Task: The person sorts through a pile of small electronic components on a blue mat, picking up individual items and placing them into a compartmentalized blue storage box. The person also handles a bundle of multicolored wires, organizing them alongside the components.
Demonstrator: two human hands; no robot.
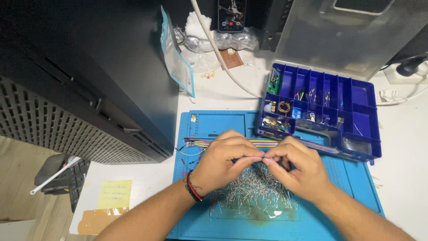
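Note:
My left hand and my right hand meet fingertip to fingertip over a blue work mat. Between the fingertips they pinch a small thin metal-legged part; its exact kind is too small to tell. Under the hands lies a heap of several small parts with wire legs on the mat. A multicoloured ribbon of jumper wires runs across the mat just behind my knuckles. A red and black band circles my left wrist.
A blue compartment box with small electronic parts and an open clear lid stands at the right rear. A black computer case fills the left. A white cable, plastic bags, a phone and a yellow note lie about.

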